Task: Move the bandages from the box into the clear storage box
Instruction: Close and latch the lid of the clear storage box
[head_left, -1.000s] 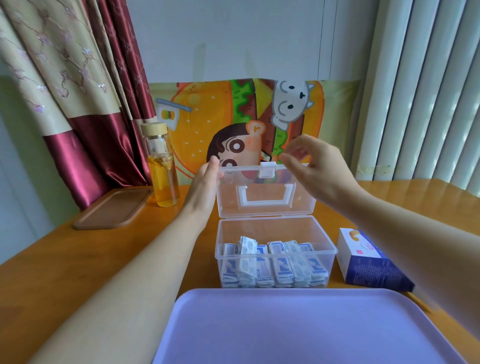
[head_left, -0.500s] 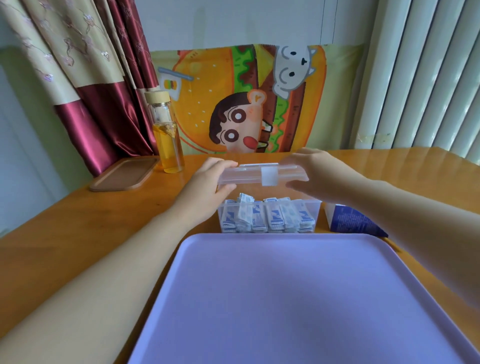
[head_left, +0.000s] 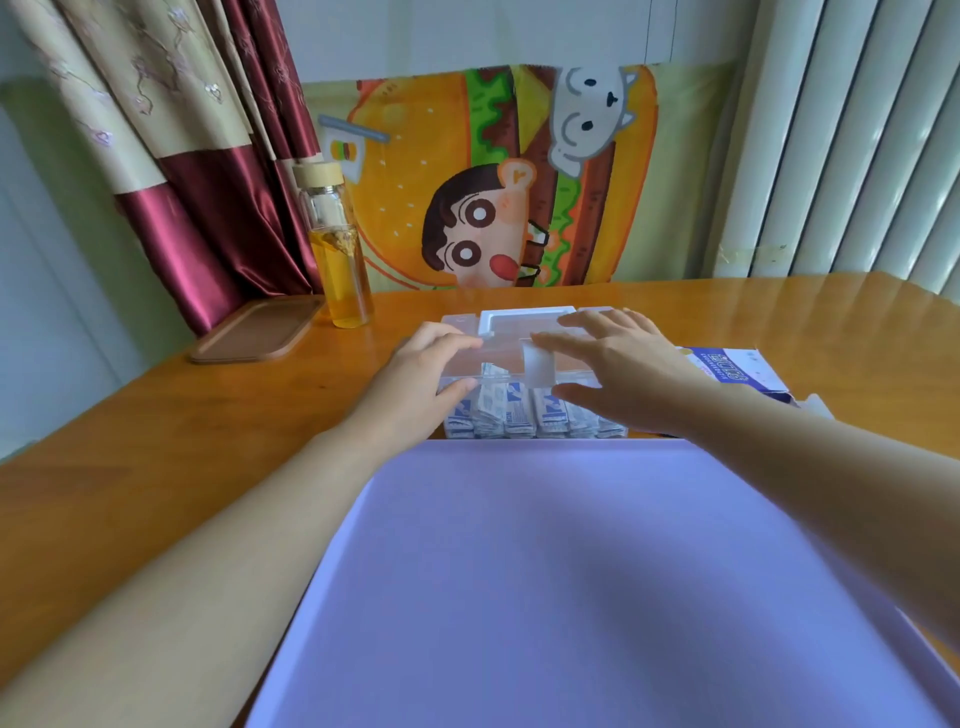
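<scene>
Lilac plastic tray (head_left: 571, 597), flat and rectangular, fills the near part of the wooden table (head_left: 208, 441), and both bare forearms reach over its left and right edges.

Just beyond its far edge stands the clear plastic storage box (head_left: 451, 432). The wrapped white-and-blue bandages (head_left: 514, 415) are inside it, standing on edge in a row against the near wall. The hinged clear lid (head_left: 498, 358) lies down over the box. A white handle (head_left: 524, 314) lies flat on its top and a frosted latch tab (head_left: 538, 366) hangs at its near edge. Whether the latch is fastened cannot be told.

The left hand (head_left: 415, 384) holds the lid's left end, fingers curled over the top and thumb under the near edge. The right hand (head_left: 623, 374) lies spread wide across the right half of the lid, fingers straight on top and thumb along the front.

Right of the storage box, partly behind the right wrist, lies a blue-and-white cardboard box (head_left: 732, 371) with its flaps open.

Farther left sit a brown wooden tray (head_left: 257, 330) and, beside it, an upright glass bottle (head_left: 337, 254) with a pale wooden cap, about half full of yellow liquid.

Behind the table hang a cartoon burger cloth (head_left: 493, 176), a maroon-and-beige curtain (head_left: 197, 156) at left and white vertical blinds (head_left: 857, 135) at right.
</scene>
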